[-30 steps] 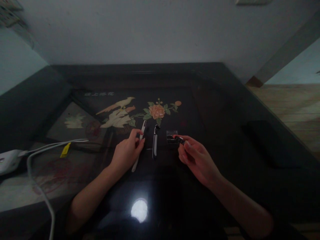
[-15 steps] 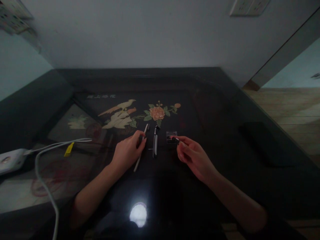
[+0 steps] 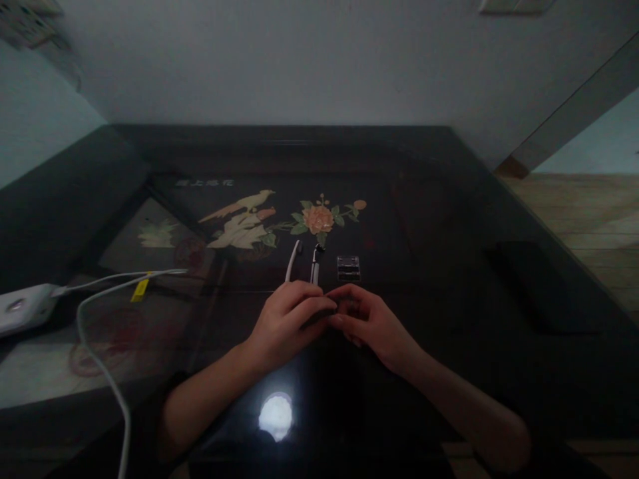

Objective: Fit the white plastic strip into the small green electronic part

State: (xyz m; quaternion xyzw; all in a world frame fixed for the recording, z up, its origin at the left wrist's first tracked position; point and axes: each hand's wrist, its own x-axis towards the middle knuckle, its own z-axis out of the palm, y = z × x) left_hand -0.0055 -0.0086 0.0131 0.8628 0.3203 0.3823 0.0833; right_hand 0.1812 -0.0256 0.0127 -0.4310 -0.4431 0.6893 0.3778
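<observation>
My left hand (image 3: 294, 319) and my right hand (image 3: 370, 326) meet at the fingertips just above the table. Both are closed in a pinch, and whatever is between the fingers is too dark and covered to make out. Just beyond the left hand lie a white toothbrush (image 3: 291, 266) with dark bristles and a slim grey-and-black razor handle (image 3: 315, 271) with a bent neck. The left hand hides the lower parts of both. A small clear plastic case (image 3: 348, 267) with dark strips inside sits beyond the right fingers.
The dark glossy table (image 3: 424, 219) bears an inlaid bird and flower picture. On the left are a white device (image 3: 24, 309) and its white cable (image 3: 102, 372) with a yellow tag (image 3: 140, 289). A flat black object (image 3: 539, 286) lies on the right, and a wall stands behind.
My left hand has left the toothbrush and moved right. My right hand has drawn back from the clear case with a small dark piece, and the two hands now touch.
</observation>
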